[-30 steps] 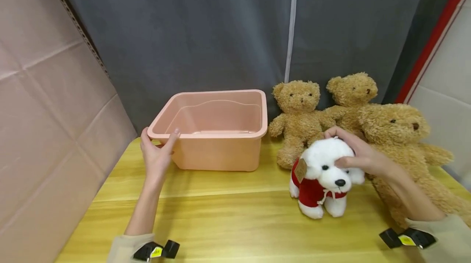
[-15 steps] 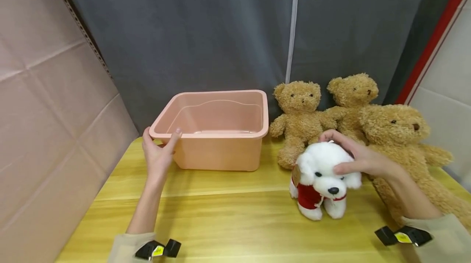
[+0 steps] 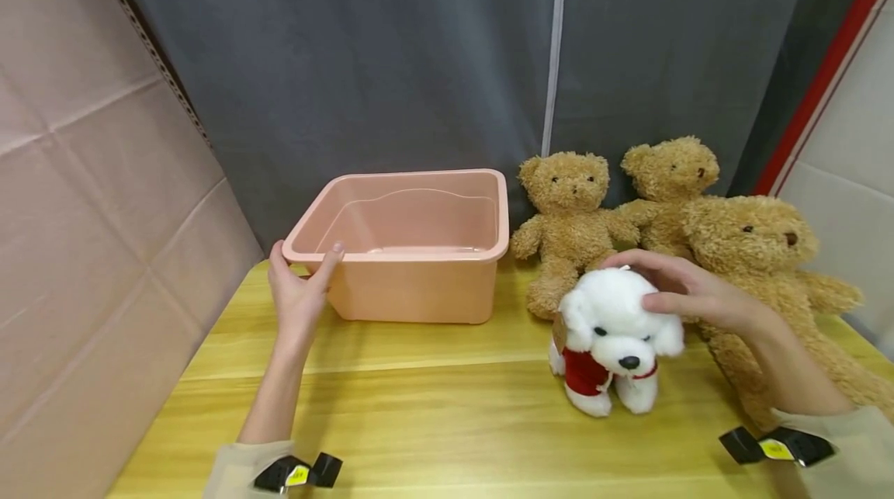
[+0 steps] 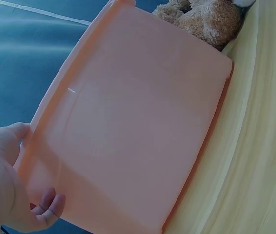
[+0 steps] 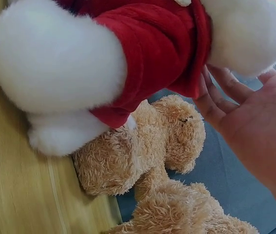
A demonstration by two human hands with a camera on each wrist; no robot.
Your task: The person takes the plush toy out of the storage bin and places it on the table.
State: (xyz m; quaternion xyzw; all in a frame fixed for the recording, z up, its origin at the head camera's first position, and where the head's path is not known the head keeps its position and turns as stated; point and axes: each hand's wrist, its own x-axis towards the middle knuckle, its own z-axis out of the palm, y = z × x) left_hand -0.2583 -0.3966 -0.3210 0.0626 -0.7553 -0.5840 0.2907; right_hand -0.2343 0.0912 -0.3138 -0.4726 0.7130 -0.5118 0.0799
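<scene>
A pink plastic bin (image 3: 412, 293) stands at the back of the wooden table, its inside bare in the head view. My left hand (image 3: 300, 293) grips its front left corner, thumb over the rim and fingers outside beneath it. To the right, a white plush dog (image 3: 618, 305) in a red top stands on its legs, facing forward with its head tipped down. My right hand (image 3: 698, 293) rests at the dog's head, thumb lightly along the side. In the right wrist view the fingers (image 5: 230, 87) reach out fairly straight behind the dog, their tips partly hidden.
Three curly brown teddy bears sit at the right: one bear (image 3: 569, 239) beside the bin, another bear (image 3: 670, 173) behind, and a larger bear (image 3: 761, 251) by my right forearm. A grey curtain (image 3: 384, 57) closes off the back of the wooden table (image 3: 419, 421).
The dog's head has tipped down and turned slightly left under my right hand, whose thumb has eased back off the dog's face. The left hand and the bin have stayed put.
</scene>
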